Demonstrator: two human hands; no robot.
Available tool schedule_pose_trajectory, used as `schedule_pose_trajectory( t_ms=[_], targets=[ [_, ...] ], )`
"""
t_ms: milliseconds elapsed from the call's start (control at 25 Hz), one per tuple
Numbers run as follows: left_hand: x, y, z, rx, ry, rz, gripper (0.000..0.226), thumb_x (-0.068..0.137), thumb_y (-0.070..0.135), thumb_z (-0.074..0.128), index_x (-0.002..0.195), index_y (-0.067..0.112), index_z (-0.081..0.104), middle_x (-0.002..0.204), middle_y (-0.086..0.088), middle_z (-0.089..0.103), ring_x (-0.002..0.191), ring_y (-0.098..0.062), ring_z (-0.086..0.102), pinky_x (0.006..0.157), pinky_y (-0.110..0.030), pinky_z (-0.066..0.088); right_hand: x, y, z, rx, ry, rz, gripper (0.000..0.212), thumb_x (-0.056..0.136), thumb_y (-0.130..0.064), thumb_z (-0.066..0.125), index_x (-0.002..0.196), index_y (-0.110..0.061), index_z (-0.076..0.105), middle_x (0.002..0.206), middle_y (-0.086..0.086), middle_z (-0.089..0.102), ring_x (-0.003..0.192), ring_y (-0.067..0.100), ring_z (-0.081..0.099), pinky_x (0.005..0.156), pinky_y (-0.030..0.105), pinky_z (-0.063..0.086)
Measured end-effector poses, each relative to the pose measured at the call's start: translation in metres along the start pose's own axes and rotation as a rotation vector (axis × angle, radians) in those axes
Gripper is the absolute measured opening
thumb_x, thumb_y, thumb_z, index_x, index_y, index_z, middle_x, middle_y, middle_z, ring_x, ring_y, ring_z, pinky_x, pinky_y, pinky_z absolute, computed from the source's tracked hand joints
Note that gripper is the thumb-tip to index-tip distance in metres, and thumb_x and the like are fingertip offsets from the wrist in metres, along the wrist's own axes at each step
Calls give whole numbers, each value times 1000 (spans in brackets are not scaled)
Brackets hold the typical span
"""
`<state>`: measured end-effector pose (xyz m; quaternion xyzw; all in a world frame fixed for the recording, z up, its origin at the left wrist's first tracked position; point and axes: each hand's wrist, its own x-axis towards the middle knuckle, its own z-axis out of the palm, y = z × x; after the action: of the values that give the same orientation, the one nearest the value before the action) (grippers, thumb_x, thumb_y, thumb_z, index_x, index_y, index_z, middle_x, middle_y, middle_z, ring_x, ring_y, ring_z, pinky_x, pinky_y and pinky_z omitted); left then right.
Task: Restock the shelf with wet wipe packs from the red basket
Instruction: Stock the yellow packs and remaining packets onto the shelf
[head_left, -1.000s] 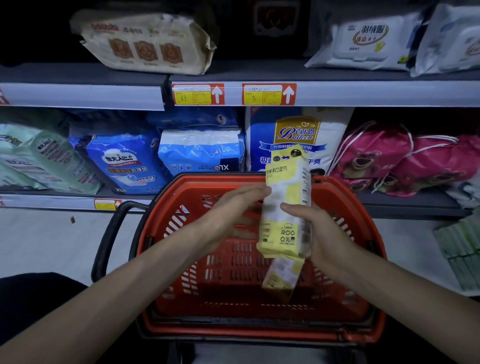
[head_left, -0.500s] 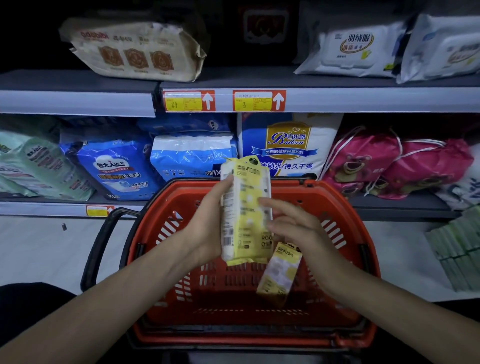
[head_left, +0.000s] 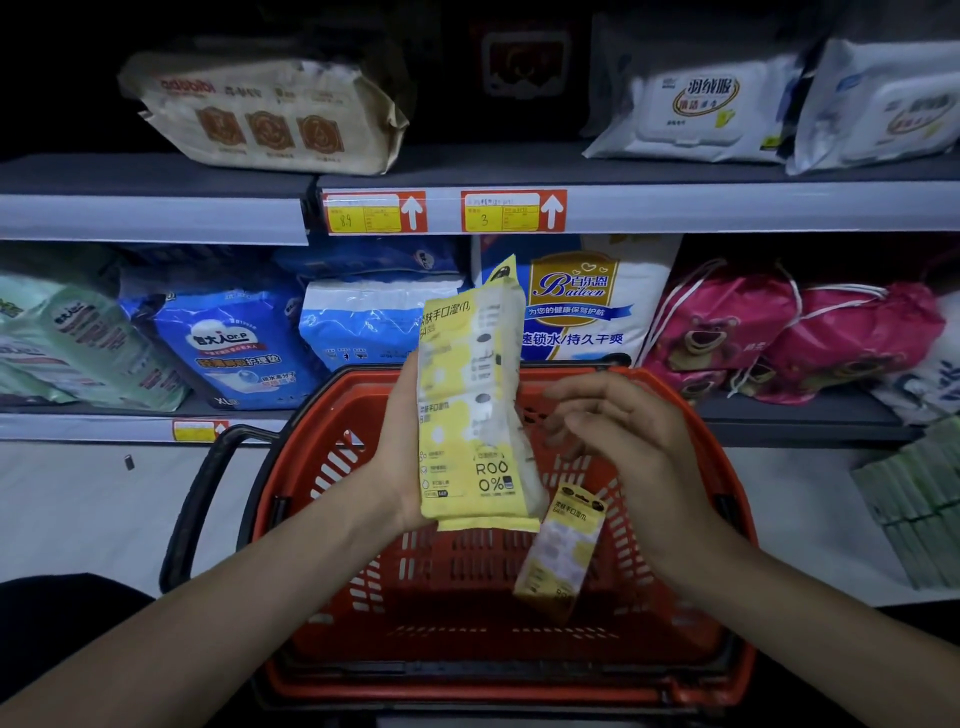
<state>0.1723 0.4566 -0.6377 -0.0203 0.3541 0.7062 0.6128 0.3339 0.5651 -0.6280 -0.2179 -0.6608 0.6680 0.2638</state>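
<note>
A person is kneeling or standing before store shelves, looking down at both bare forearms reaching over a red basket.

The left hand is gripping a tall yellow wet wipe pack by its lower left edge. The palm is lying against the pack's side and the fingers are wrapping out of sight behind it. The pack is standing upright above the middle of the basket, its top reaching in front of the lower shelf's goods.

The right hand is hovering just to the right of the pack, holding nothing, with its fingers loosely spread and gently bent toward the pack. Whether the fingertips are touching the pack's right edge cannot be told.

A smaller yellow pack is leaning inside the basket, below the right hand and just beside the held pack's bottom corner. A black handle is hanging at the basket's left side.

Behind, the lower shelf is carrying blue packages and pink drawstring bags. The upper shelf's grey edge is bearing two red and yellow price tags. Above them, a beige pack and white lidded wipe packs are lying on the upper shelf.
</note>
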Motion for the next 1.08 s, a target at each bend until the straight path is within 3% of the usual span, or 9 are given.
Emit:
schedule_pose_trajectory(
  t_ms=[80,160,280,360,480,680,880,960,1080],
  targets=[
    [3,0,2,30,-16,60,43,98,59,50,95,19,65,89,-3,64,73,-20,64,71,-33,54,-4,-3,2,-49,26,-34,21,91,-20,60,107,-18,75,92,2,73,91,17,70,77,19,51],
    [4,-2,5,85,17,113,61,102,66,41,111,16,74,108,-10,74,91,-27,72,83,-39,58,-7,-5,5,-112,23,-45,28,93,-29,64,120,-23,69,99,-7,70,99,13,69,80,20,52],
    [2,-4,15,136,26,89,85,95,82,35,141,17,65,136,-16,69,124,-35,68,106,-53,51,-8,-2,8,-366,-18,-38,63,84,-55,72,142,-41,50,126,-18,62,119,4,61,93,33,55],
    [-1,-5,22,139,34,105,86,95,82,34,146,17,61,140,-17,67,130,-38,63,110,-56,47,-7,1,9,-489,-61,-24,84,76,-67,75,150,-49,38,142,-22,54,129,2,55,99,39,54],
    [-6,-9,30,169,17,152,78,101,74,34,149,16,57,144,-16,64,134,-36,61,109,-56,48,-6,3,9,-562,-56,7,106,69,-72,79,157,-50,25,154,-24,40,137,-5,43,107,31,47],
    [-12,-14,55,387,26,289,57,108,52,37,148,17,57,145,-11,65,135,-30,61,112,-47,49,-5,-3,6,-550,35,-63,104,77,-45,88,159,-45,23,149,-23,39,125,-18,39,97,13,41],
    [-19,-6,87,768,17,459,59,95,65,54,142,30,62,138,4,70,128,-20,66,112,-54,47,-6,-29,-5,-573,256,-213,100,77,-44,88,157,-40,29,137,-22,42,120,-21,40,84,1,38],
    [-21,-6,99,859,15,545,50,92,50,71,136,28,65,131,4,73,121,-20,70,107,-53,53,-5,-41,-14,-551,331,-235,99,75,-43,90,156,-40,32,136,-19,46,114,-24,41,80,0,39],
    [-22,-6,119,954,35,686,40,91,16,80,129,21,68,122,1,77,114,-26,72,98,-56,58,-6,-60,-29,-510,371,-252,102,74,-46,89,156,-45,29,137,-14,48,110,-16,48,84,11,42]
  ],
)
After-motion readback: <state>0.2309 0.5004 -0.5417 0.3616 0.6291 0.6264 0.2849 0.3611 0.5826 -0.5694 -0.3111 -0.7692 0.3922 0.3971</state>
